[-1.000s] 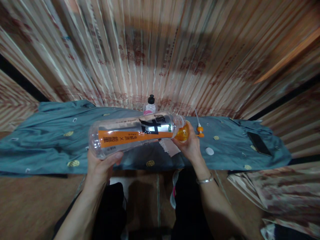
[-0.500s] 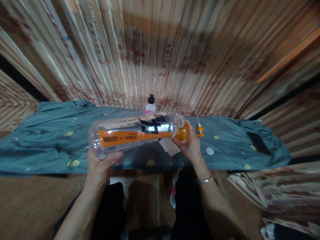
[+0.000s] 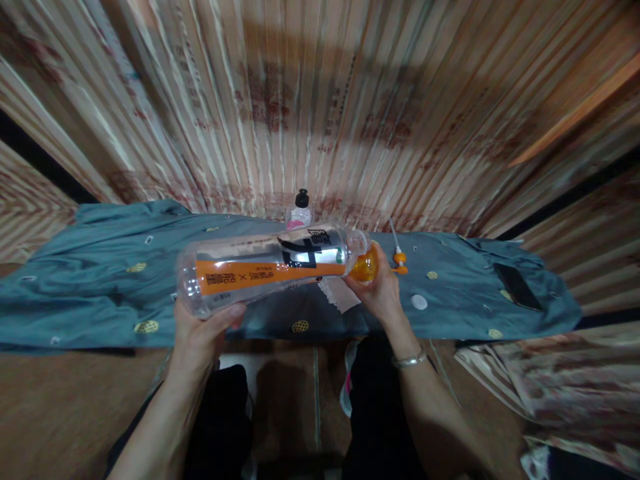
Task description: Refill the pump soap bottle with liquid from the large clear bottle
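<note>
My left hand [image 3: 205, 333] grips the base end of a large clear plastic bottle [image 3: 265, 267] with an orange and black label. The bottle lies nearly level, its open neck tilted slightly up to the right. My right hand [image 3: 381, 290] is closed around a small amber bottle [image 3: 365, 265], held at the big bottle's neck. Whether the two mouths touch, I cannot tell. An orange and white pump top [image 3: 400, 259] with a thin tube lies just right of my right hand. Beneath the bottles rests a pale piece of paper [image 3: 341, 295].
A teal patterned cloth [image 3: 115, 300] covers the narrow table. Behind the big bottle stands a clear bottle with a black cap [image 3: 302, 199]. A white round disc [image 3: 419, 303] and a dark phone [image 3: 519, 287] lie to the right. A striped curtain [image 3: 310, 100] hangs behind.
Almost nothing differs. The big bottle and both hands keep their places.
</note>
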A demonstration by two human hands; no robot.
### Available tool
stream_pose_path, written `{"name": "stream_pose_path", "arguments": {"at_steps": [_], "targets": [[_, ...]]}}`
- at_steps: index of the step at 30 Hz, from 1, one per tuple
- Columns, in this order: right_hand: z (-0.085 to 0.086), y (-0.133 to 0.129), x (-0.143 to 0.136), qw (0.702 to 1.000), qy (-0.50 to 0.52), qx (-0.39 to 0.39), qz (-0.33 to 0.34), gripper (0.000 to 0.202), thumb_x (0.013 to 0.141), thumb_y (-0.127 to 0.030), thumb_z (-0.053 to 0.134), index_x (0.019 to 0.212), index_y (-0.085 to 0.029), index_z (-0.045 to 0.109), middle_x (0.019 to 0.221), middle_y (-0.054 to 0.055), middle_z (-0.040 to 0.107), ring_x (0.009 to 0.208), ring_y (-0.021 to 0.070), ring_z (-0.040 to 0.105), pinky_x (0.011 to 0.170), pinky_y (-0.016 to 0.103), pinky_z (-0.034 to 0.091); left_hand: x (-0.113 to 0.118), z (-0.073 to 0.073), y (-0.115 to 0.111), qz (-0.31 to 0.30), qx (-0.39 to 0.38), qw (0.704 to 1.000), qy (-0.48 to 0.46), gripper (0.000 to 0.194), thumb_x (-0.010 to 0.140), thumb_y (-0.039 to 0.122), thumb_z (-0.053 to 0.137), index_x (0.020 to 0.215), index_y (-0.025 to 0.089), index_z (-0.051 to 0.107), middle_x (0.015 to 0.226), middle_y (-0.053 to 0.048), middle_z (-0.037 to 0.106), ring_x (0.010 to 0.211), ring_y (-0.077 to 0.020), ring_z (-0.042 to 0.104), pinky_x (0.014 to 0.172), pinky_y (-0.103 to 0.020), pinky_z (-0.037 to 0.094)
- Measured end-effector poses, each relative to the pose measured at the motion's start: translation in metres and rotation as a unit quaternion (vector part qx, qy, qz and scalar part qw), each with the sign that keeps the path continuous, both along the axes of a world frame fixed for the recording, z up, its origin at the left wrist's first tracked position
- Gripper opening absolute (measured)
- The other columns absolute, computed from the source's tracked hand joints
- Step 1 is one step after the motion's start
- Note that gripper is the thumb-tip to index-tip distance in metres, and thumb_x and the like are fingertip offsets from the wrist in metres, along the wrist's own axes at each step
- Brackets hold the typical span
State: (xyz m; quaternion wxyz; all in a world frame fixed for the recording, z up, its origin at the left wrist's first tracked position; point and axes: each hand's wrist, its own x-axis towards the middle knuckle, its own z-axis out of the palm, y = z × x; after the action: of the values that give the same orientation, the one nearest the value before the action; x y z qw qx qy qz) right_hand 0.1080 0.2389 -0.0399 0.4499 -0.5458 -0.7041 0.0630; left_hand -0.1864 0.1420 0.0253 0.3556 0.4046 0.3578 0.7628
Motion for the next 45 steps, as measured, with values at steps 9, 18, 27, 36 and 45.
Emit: {"name": "stream_pose_path", "arguments": {"at_steps": [9,18,27,36,45], "targets": [[-0.0012,0.0006,0.0013,1.000,0.001,0.010,0.004,0.095,0.079,-0.039,0.093,0.161,-0.013,0.052,0.152,0.024,0.072,0.139,0.0409,0.073,0.117,0.059,0.061,-0.0018,0.0021,-0.0008,0.001,-0.012,1.000,0.028,0.045,0.052,0.035,0.107,0.085,0.021,0.080,0.056,0.004,0.069,0.032,-0.0115,0.050,0.026,-0.020,0.038],[-0.0041,0.0019,0.0020,1.000,-0.007,0.011,0.004,0.097,0.080,-0.042,0.092,0.163,-0.014,0.050,0.153,0.024,0.072,0.140,0.0404,0.072,0.117,0.059,0.062,-0.0009,0.0003,-0.0024,0.014,-0.027,1.000,0.007,0.048,0.051,0.032,0.107,0.086,0.019,0.079,0.059,0.004,0.070,0.036,-0.0106,0.051,0.028,-0.019,0.040],[-0.0040,0.0016,0.0014,1.000,-0.006,0.017,-0.001,0.096,0.080,-0.042,0.093,0.162,-0.015,0.051,0.153,0.023,0.071,0.139,0.0404,0.073,0.116,0.059,0.062,0.0017,0.0033,-0.0016,0.027,-0.037,0.999,-0.002,0.048,0.043,0.033,0.108,0.076,0.016,0.077,0.053,0.003,0.066,0.034,-0.0100,0.048,0.026,-0.019,0.038],[-0.0021,0.0012,0.0015,1.000,-0.002,0.002,0.005,0.096,0.080,-0.041,0.092,0.162,-0.015,0.050,0.153,0.023,0.071,0.139,0.0406,0.073,0.116,0.059,0.062,0.0010,0.0026,-0.0016,0.027,-0.035,0.999,-0.017,0.048,0.042,0.028,0.107,0.080,0.017,0.078,0.054,0.003,0.067,0.034,-0.0106,0.049,0.026,-0.019,0.039],[-0.0013,0.0003,0.0018,1.000,-0.005,0.001,0.005,0.097,0.080,-0.043,0.092,0.162,-0.015,0.049,0.154,0.024,0.071,0.140,0.0396,0.072,0.118,0.058,0.061,0.0004,0.0000,-0.0023,0.019,-0.020,1.000,0.009,0.050,0.050,0.032,0.107,0.086,0.019,0.075,0.057,0.005,0.065,0.037,-0.0091,0.048,0.029,-0.017,0.037]]}}
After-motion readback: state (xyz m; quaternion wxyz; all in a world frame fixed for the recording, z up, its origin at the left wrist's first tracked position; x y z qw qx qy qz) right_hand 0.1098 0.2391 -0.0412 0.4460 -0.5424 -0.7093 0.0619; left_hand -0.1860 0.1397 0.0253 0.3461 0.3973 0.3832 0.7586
